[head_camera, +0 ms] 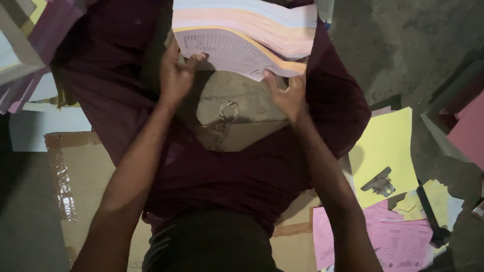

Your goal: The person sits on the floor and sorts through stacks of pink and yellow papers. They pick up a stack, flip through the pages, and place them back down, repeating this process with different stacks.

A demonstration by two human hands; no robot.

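A: Status?

B: Both hands are on the stack of printed sheets [247,35], white, pink and yellow layers, held at the top of the head view above the lap. Left hand [176,75] grips the near left corner, thumb on the top printed sheet, fingers [194,59] curled around the edge. Right hand [290,95] pinches the near right edge, fingers closed on it.

A: Step?

B: Looks like squaring or fanning the stack. The near edges are splayed, layers not flush.

A: What does the next move need?

B: My guess: even grip on both sides so the layers don't slip.

A: Surroundings?

B: Loose yellow sheet [385,146] with a metal clip [379,182] on it, and pink printed forms [393,242], on the floor to the right. Cardboard [75,171] lies left.
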